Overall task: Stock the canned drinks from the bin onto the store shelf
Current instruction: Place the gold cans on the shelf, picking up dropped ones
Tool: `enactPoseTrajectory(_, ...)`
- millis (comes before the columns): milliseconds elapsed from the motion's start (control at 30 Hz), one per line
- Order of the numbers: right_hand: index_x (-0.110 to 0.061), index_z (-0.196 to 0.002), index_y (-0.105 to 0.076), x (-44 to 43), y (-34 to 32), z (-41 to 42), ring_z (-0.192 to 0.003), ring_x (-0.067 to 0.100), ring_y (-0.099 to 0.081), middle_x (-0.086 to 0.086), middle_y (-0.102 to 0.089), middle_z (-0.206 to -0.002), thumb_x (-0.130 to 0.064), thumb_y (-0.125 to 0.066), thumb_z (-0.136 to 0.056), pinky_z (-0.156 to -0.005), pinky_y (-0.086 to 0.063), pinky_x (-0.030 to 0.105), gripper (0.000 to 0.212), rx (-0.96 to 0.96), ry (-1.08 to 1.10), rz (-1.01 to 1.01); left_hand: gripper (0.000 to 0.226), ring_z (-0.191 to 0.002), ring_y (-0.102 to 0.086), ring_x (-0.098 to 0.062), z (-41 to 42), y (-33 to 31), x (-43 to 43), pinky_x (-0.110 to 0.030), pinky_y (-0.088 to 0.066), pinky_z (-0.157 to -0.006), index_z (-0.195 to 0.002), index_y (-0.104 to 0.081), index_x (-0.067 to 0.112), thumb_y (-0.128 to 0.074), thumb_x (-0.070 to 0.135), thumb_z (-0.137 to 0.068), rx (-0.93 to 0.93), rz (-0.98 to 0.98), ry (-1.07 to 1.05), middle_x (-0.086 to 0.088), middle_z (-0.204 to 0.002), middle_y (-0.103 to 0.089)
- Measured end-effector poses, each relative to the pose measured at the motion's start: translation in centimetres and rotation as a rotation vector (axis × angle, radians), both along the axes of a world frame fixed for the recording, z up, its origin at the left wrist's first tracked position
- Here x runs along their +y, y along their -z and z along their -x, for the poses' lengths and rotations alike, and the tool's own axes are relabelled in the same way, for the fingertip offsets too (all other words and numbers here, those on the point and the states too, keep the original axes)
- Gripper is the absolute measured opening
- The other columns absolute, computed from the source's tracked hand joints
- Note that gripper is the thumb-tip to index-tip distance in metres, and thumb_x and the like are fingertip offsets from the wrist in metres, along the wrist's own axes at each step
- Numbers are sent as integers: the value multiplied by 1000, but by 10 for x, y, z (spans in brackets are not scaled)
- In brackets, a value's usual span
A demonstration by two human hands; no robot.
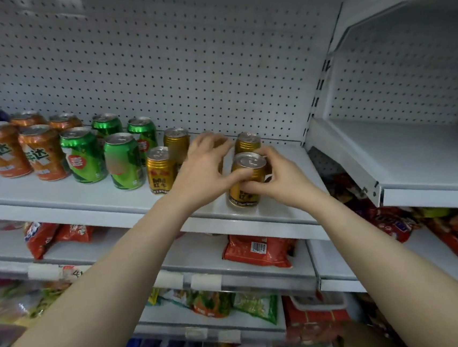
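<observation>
Seating the gold ribbed drink can [246, 180], clasped by both hands [205, 167] [276, 180], squarely near the white metal shelf [287, 209]'s front edge is advised.

Glossy metal cans [247, 182] (matt shelf [84, 198])

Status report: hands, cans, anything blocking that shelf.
Left hand and right hand both on front gold can, standing at shelf edge. Three more gold cans visible behind and left. Shelf right of it bare; nothing blocking.
</observation>
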State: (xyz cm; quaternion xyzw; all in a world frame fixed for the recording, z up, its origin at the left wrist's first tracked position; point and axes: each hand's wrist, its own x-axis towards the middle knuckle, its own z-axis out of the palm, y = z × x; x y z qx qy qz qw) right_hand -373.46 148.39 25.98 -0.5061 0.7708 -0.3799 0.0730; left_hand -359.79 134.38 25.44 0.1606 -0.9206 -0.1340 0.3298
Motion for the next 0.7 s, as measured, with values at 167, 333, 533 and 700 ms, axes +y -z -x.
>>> enactPoseTrajectory(167,-23,-135,-41,-9,13,23,-106,15,-59,-3,-61,-122,-42,-82,-72,-85,-48,30,77,7,106,-109,53,-137,-35,-25,-6,6,-31,-45,-42,-105,-143,-45,21,-53,40,-95,-179,76,-103,-3,-150,-41)
enactPoseTrajectory(333,-24,-136,-40,-25,10,32,-111,21,-59,1,-59,-126,-39,-79,-73,-91,-50,36,76,75,82,-149,53,-129,-46,-27,-6,11,-39,-40,-41,-102,-140,-49,18,-61,32,-91,-219,167,-94,-6,-142,-51)
enactPoseTrajectory(533,-26,-141,-38,-35,7,40,-117,26,-52,6,-47,-134,-38,-74,-75,-91,-43,31,76,272,36,-222,49,-124,-50,-31,-3,14,-38,-43,-43,-100,-139,-53,18,-60,31,-92,-204,140,-95,-6,-143,-51)
enactPoseTrajectory(700,-24,-137,-39,-38,4,43,-115,26,-53,7,-46,-135,-41,-73,-75,-86,-44,31,73,338,25,-269,41,-119,-52,-32,-1,15,-39,-43,-44,-96,-134,-58,22,-56,34,-94,-185,137,-90,-3,-141,-54)
